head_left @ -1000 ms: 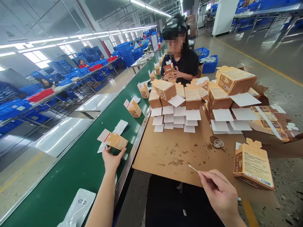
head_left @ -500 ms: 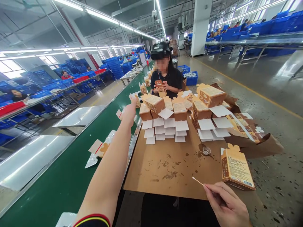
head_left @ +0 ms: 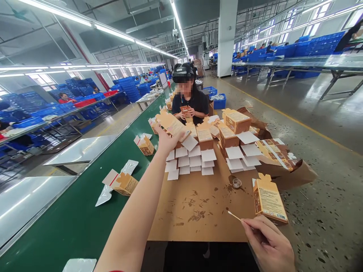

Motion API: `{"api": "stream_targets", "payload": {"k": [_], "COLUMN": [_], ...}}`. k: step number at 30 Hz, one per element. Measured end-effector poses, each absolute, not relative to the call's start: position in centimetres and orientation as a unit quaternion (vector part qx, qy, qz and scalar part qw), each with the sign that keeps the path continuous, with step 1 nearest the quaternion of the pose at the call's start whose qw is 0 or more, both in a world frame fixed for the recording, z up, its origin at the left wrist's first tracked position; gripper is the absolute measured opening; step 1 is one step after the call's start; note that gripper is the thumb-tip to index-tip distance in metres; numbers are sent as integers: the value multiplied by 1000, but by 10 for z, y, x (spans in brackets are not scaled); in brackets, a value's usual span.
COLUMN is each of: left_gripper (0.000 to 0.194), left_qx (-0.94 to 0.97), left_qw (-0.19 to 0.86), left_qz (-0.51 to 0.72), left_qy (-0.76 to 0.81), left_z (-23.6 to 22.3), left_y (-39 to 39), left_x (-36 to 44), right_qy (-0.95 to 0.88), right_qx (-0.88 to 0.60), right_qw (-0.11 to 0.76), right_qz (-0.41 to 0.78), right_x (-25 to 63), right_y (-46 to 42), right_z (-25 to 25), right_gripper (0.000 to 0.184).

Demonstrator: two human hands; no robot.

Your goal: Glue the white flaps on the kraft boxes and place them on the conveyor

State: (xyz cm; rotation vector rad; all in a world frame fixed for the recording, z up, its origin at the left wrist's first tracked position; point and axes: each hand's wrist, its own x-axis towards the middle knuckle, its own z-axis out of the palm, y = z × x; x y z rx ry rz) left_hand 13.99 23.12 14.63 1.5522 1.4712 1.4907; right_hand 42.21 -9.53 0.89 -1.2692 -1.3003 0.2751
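Note:
My left hand (head_left: pixel 168 141) is closed around a tan and brown printed cardboard box (head_left: pixel 171 124), tilted over the left end of a stack of similar boxes (head_left: pixel 204 136). White flaps stick out from the stack toward me. Some of my left fingers are hidden by the box. Low on the right, my right hand (head_left: pixel 268 241) pinches a cotton swab (head_left: pixel 235 216), its white tip pointing left above the cardboard sheet (head_left: pixel 195 226). A small clear round dish (head_left: pixel 236 183) rests on the sheet, with wet spots around it. A single box (head_left: pixel 270 198) stands beyond my right hand.
Along my left runs a green conveyor belt (head_left: pixel 82 223) bearing open boxes (head_left: pixel 126 184) and white pouches (head_left: pixel 104 195). A person (head_left: pixel 189 100) in a headset sits across, holding a small brown item. An opened carton (head_left: pixel 283 166) lies at the right edge.
My left hand has come rightward from above the belt to the stack's left end and now grips a box. The right hand keeps hold of the swab. The view has shifted slightly.

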Motion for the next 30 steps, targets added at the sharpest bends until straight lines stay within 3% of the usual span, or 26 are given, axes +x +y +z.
{"api": "stream_targets", "payload": {"k": [3, 7, 12, 17, 23, 30], "left_gripper": [119, 121, 106, 89, 91, 94], "left_qx": [577, 523, 378, 311, 288, 284], "left_qw": [332, 317, 460, 475, 488, 490], "left_qz": [589, 666, 606, 550, 541, 541], "left_qy": [458, 427, 527, 612, 621, 621], "left_z": [142, 119, 32, -35, -32, -21], "left_y": [198, 119, 12, -20, -13, -20], "left_x": [146, 124, 69, 74, 90, 94], "right_qy": [-561, -559, -554, -611, -712, -738], "right_qx": [-545, -553, -563, -539, -492, -467], "right_qw": [608, 601, 595, 556, 470, 458], "right_qz": [136, 143, 147, 167, 175, 168], "right_x": [423, 425, 425, 393, 332, 315], "right_y": [-96, -105, -109, -92, -76, -75], "right_z": [11, 9, 1, -8, -36, -62], "right_gripper": [21, 22, 20, 25, 33, 37]}}
